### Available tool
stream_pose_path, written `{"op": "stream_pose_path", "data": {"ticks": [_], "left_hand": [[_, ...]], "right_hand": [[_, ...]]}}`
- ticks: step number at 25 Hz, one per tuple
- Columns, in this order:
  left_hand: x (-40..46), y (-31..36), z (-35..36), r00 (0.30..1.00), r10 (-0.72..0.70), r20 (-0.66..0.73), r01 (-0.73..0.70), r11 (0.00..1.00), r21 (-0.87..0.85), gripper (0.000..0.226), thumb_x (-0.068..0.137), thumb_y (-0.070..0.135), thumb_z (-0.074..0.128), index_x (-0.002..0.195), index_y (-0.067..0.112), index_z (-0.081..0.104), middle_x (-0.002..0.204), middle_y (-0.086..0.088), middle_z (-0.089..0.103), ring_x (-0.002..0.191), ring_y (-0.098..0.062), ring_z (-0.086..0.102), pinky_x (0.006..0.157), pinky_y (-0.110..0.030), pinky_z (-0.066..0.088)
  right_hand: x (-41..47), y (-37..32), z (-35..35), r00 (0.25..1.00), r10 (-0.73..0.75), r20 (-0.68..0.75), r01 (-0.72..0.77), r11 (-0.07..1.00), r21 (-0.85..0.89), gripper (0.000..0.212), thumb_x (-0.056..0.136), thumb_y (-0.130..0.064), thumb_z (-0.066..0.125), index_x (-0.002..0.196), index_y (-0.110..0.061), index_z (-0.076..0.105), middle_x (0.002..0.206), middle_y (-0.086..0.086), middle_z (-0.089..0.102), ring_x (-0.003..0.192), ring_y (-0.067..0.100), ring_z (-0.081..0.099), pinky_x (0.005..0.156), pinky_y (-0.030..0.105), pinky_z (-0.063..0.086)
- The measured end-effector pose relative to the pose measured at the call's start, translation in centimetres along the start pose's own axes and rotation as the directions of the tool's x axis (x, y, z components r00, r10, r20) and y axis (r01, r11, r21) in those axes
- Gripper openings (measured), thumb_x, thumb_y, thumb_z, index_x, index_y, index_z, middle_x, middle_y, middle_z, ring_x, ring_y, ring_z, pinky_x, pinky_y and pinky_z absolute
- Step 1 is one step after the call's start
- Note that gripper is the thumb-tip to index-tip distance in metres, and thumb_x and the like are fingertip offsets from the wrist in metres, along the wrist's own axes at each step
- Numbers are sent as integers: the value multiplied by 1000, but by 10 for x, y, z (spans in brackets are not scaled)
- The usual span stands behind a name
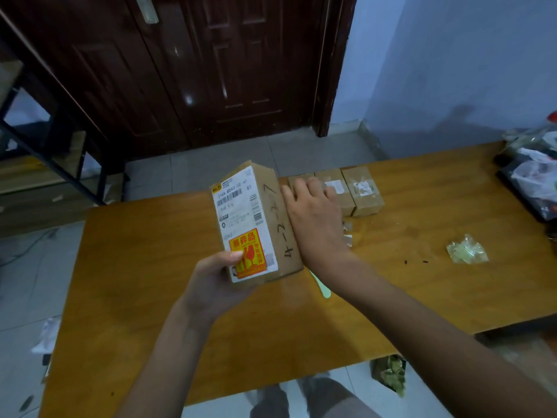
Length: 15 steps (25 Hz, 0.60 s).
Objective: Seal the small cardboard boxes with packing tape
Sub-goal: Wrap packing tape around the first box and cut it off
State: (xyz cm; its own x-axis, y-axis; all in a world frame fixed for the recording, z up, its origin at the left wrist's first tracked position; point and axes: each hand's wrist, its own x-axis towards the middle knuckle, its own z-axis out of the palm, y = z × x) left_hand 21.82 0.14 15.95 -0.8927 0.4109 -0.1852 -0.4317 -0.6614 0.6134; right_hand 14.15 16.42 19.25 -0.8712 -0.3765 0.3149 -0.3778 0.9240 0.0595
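at the centre of the frame a tall brown cardboard box with a white shipping label and an orange-red fragile sticker [254,224] stands tilted on its lower end on the orange-brown wooden table [144,251]; the left hand [215,282] grips its lower near corner, thumb curled over the sticker; the right hand [313,218] lies flat, fingers straight, against the box's right side where handwritten digits run, holding nothing; just beyond that hand, toward the upper right, a row of small brown cardboard boxes with tape on top [352,190] sits side by side, touching; a crumpled wad of clear tape [467,249] lies at right, well apart; a dark red door [211,64] fills the upper left.
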Motion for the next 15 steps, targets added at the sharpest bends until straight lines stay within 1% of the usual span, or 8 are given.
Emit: {"op": "stream_pose_path", "data": {"ticks": [3,5,7,9,10,12,14,15], "left_hand": [[5,-9,-5,943,62,-327,-34,995,90,95,37,28,99,114,1,49,112,-19,66,96,-29,68,78,-42,59],[0,-12,-5,896,130,-425,-33,973,227,76,47,31,95,98,3,47,96,-16,67,82,-22,69,66,-32,57],[-6,-12,2,876,135,-463,67,916,395,45,72,28,79,102,2,56,101,-15,65,90,-23,66,78,-32,54],[-5,-11,6,830,126,-543,225,816,532,29,89,29,64,109,9,62,107,-6,66,100,-25,60,85,-34,47],[-3,-9,10,804,110,-584,280,797,535,26,96,29,54,111,10,63,108,-4,65,97,-23,58,82,-32,45],[1,-6,17,807,71,-586,242,865,439,31,102,25,39,109,9,64,106,-11,63,86,-21,57,73,-30,45],[1,-5,24,840,47,-540,193,905,378,30,93,35,54,112,13,62,106,-10,66,91,-23,62,77,-34,50],[1,-8,25,852,40,-522,194,902,385,45,81,42,67,117,16,60,110,-6,68,97,-23,65,80,-36,51]], "right_hand": [[6,1,-3,999,49,18,-48,997,-54,23,70,-14,72,87,-12,55,84,8,55,79,27,51,65,36,35],[4,2,-4,996,60,61,-54,994,-94,17,75,-13,66,88,-13,54,87,8,55,83,27,50,68,35,32],[-1,0,-5,993,73,90,-62,991,-117,11,80,-12,60,89,-13,54,89,8,54,84,26,48,69,35,31],[-4,-5,-6,993,73,96,-60,989,-133,8,82,-9,51,89,-13,53,89,8,52,84,26,46,70,35,32],[-4,-7,-7,994,62,90,-50,990,-134,11,81,-7,46,88,-13,53,89,8,51,84,26,46,71,35,33],[-4,-12,-9,998,30,57,-21,990,-142,13,78,-7,44,84,-13,54,86,7,51,82,25,46,72,35,36],[-2,-18,-9,1000,-5,-1,5,984,-179,17,77,-7,42,78,-14,57,80,5,51,77,23,46,70,35,36],[-1,-23,-10,1000,-17,-10,14,980,-198,22,77,-5,38,75,-15,58,77,4,51,74,23,47,69,34,36]]}}
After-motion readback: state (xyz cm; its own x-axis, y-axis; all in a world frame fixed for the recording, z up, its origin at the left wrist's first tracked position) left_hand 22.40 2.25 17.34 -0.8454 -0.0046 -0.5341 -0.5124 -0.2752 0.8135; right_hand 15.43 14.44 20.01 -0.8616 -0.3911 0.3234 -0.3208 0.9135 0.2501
